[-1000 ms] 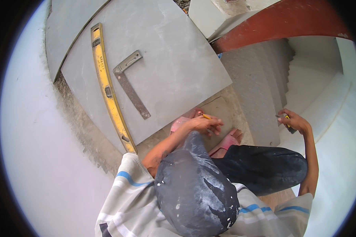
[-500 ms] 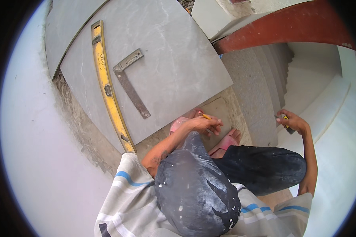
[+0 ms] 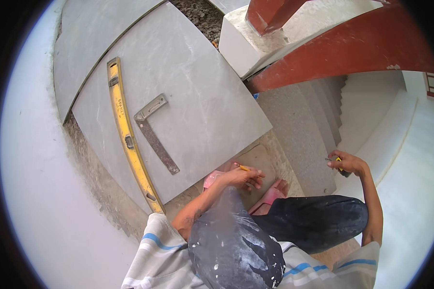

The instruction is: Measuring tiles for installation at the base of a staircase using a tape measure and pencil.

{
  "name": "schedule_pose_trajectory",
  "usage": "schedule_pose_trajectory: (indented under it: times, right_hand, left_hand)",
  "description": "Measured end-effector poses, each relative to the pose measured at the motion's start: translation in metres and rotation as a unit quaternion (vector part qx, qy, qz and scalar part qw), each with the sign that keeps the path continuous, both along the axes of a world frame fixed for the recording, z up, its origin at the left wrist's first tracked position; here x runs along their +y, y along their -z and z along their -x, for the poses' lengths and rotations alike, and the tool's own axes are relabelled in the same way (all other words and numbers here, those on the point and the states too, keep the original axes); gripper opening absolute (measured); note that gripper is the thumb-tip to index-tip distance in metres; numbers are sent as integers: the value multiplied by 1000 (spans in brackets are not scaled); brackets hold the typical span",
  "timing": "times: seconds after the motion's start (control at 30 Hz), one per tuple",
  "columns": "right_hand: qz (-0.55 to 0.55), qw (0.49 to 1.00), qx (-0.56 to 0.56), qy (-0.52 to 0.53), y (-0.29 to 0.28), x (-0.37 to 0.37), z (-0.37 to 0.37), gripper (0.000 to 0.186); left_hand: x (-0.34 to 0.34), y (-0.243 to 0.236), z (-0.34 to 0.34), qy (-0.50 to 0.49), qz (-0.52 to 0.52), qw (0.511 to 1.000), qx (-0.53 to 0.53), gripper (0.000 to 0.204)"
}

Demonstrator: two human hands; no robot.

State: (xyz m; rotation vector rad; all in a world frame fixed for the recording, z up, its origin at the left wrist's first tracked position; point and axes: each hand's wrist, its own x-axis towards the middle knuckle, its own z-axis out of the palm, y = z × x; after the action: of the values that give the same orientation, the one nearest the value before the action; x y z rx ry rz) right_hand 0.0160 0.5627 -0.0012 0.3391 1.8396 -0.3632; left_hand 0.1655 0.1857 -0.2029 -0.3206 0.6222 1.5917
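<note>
My left hand [image 3: 240, 178] rests over my knee, near the front edge of a large grey tile [image 3: 212, 111]. A yellow pencil [image 3: 244, 168] is held between its fingers. Out to the right, above the steps, my right hand [image 3: 350, 163] grips a small yellow and black tape measure [image 3: 342, 169], and a short metal end pokes out toward the left. On the tile lie a long yellow spirit level [image 3: 124, 125] and a metal try square [image 3: 152, 132] with a rusty blade, both apart from my hands.
Grey steps [image 3: 299, 125] descend at the right beside a white wall [image 3: 395, 130]. A red beam [image 3: 342, 53] crosses above them, next to a white block [image 3: 238, 43]. Another grey tile [image 3: 92, 43] adjoins at far left. Bare mortar [image 3: 94, 159] runs along the left wall.
The view has tilted, so the tile and tools sit lower in the picture and more of the red beam shows. Both hands keep their holds. The tools on the tile have not moved.
</note>
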Motion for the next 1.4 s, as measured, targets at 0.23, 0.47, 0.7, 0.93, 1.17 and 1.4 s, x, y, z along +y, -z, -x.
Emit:
schedule_pose_trajectory:
  times: [0.23, 0.47, 0.7, 0.93, 1.17, 1.4]
  right_hand:
    - [3, 1000, 1, -14, 1, -11, 9, 51]
    - [4, 1000, 0, -9, 0, -15, 7, 52]
    - [-7, 1000, -4, -17, -2, -8, 4, 56]
    - [-2, 1000, -7, -11, 1, -7, 6, 57]
    - [-5, 1000, 0, -2, -2, -9, 4, 54]
    - [4, 1000, 8, 1, -1, -10, 3, 56]
  left_hand:
    - [0, 48, -12, 66, -31, 965, 252, 52]
    - [-6, 10, 0, 84, 29, 963, 256, 50]
    - [-12, -36, 18, 48, 71, 987, 139, 47]
    - [-1, 26, -4, 76, 26, 937, 339, 43]
    - [-1, 1, 5, 25, 26, 999, -10, 41]
    - [-11, -9, 6, -11, 10, 996, 91, 34]
